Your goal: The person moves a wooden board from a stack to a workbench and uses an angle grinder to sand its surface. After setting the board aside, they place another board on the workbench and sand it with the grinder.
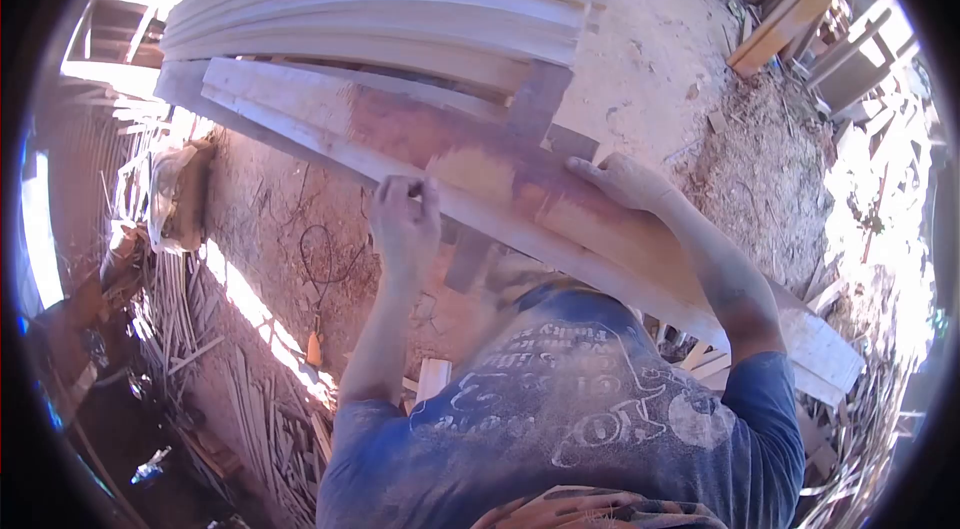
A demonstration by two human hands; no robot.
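Observation:
A long wooden board [470,175] lies diagonally in front of me, pale at both ends, with a reddish-brown patch in its middle. My right hand [625,181] is at the board's far edge, thumb on top pointing left, its other fingers mostly hidden; it appears to grip that edge. By the near edge, my left hand [405,214] is raised with its fingers curled together. Whatever those fingers hold, if anything, is too small to make out. Short wooden crosspieces [541,101] show beneath the board.
Beyond the board, several long pale planks [390,4] lie side by side. Timber [800,14] leans at the upper right. Thin offcuts [255,439] litter the dusty ground at the left, near a dark cord [318,254]. A bulging sack [180,194] stands farther left.

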